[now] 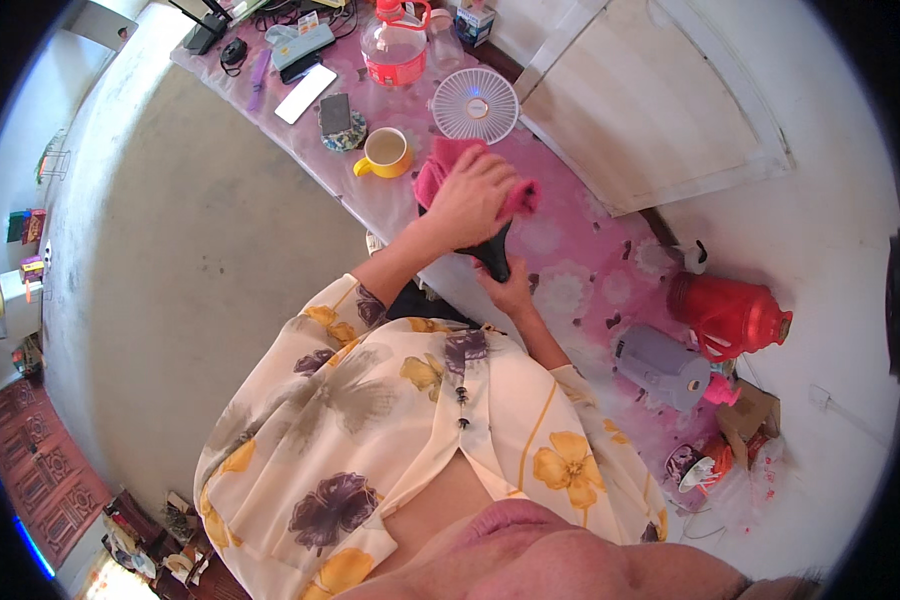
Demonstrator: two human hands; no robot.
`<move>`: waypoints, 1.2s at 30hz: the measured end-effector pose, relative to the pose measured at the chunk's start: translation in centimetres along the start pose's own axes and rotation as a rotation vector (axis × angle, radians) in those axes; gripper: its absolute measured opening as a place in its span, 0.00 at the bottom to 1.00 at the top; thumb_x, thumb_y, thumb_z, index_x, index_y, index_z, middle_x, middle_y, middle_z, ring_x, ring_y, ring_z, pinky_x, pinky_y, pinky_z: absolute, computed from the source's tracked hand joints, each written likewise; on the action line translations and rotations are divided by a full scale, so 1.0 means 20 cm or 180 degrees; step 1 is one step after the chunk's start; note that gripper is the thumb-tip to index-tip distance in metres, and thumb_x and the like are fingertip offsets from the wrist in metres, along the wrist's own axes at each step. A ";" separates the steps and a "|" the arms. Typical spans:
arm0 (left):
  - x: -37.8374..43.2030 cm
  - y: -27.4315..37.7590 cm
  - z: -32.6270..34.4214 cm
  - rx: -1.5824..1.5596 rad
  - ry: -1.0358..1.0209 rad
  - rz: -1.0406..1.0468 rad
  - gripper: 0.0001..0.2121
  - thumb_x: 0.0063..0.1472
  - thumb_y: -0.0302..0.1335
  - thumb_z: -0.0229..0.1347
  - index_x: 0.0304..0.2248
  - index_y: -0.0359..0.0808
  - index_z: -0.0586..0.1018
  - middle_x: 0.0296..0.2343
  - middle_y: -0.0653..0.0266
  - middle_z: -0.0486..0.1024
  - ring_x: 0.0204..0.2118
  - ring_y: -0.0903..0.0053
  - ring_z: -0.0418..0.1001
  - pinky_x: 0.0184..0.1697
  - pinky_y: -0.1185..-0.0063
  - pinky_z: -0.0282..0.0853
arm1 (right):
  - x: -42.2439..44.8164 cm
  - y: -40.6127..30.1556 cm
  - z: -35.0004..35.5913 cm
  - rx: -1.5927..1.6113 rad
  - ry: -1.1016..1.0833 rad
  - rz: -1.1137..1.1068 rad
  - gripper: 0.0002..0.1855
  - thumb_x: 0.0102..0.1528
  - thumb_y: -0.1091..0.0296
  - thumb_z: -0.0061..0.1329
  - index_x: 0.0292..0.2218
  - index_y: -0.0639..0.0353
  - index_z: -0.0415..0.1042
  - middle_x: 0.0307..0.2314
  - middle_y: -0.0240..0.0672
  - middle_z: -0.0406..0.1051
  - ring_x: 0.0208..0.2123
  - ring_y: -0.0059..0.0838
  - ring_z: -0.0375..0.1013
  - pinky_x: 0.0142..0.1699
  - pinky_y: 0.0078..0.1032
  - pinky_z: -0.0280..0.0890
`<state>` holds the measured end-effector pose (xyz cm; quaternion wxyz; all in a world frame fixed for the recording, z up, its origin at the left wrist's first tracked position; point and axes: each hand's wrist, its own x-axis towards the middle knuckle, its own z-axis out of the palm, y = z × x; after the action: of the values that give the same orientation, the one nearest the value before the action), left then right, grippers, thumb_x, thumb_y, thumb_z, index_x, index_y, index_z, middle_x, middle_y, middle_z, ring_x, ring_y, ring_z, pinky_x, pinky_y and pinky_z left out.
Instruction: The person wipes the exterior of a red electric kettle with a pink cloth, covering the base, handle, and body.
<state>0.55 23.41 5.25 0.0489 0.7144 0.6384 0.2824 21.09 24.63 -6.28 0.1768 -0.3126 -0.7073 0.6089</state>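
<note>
My left hand (474,189) presses a pink cloth (440,161) against a black handled object, its fingers spread over the folded fabric. With my right hand (511,289) I grip the handle of this black object (493,251) near the table edge. Its wider far end is mostly hidden by the cloth and my left hand, so its exact kind is unclear. A yellow mug (386,153) with pale liquid stands left of the cloth. Just beyond the cloth is a white round fan (475,106).
The pink floral tablecloth (562,259) covers the table. Farther off are a large plastic jug (394,45), a white smartphone (306,94) and a computer mouse (233,51). At right, a red thermos flask (724,311) and a lavender thermos jug (661,366) stand near the wall.
</note>
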 end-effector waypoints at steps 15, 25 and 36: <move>-0.02 -0.04 -0.02 0.0059 0.0291 -0.0438 0.28 0.51 0.33 0.60 0.52 0.36 0.70 0.53 0.59 0.68 0.59 0.63 0.61 0.65 0.63 0.49 | 0.01 -0.02 0.01 0.0055 0.0100 0.0040 0.08 0.46 0.70 0.54 0.30 0.64 0.75 0.21 0.33 0.72 0.25 0.21 0.70 0.33 0.25 0.66; -0.22 0.01 -0.10 -0.0551 -0.0462 0.0567 0.25 0.49 0.27 0.59 0.50 0.40 0.74 0.55 0.63 0.67 0.62 0.67 0.58 0.66 0.63 0.47 | 0.02 -0.13 0.01 -0.0277 0.0211 -0.0137 0.08 0.46 0.71 0.53 0.30 0.64 0.75 0.21 0.34 0.72 0.26 0.23 0.71 0.34 0.26 0.66; -0.04 0.07 0.05 -0.0048 -0.0228 0.0174 0.25 0.52 0.31 0.59 0.51 0.40 0.72 0.52 0.63 0.69 0.61 0.66 0.59 0.65 0.61 0.46 | 0.01 -0.03 0.01 0.0114 0.0208 -0.0169 0.08 0.45 0.71 0.53 0.30 0.63 0.75 0.24 0.37 0.74 0.28 0.24 0.73 0.36 0.26 0.66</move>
<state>2.11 22.68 4.78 0.0694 0.7408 0.6144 0.2626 20.63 24.58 -5.68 0.2214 -0.3102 -0.6982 0.6060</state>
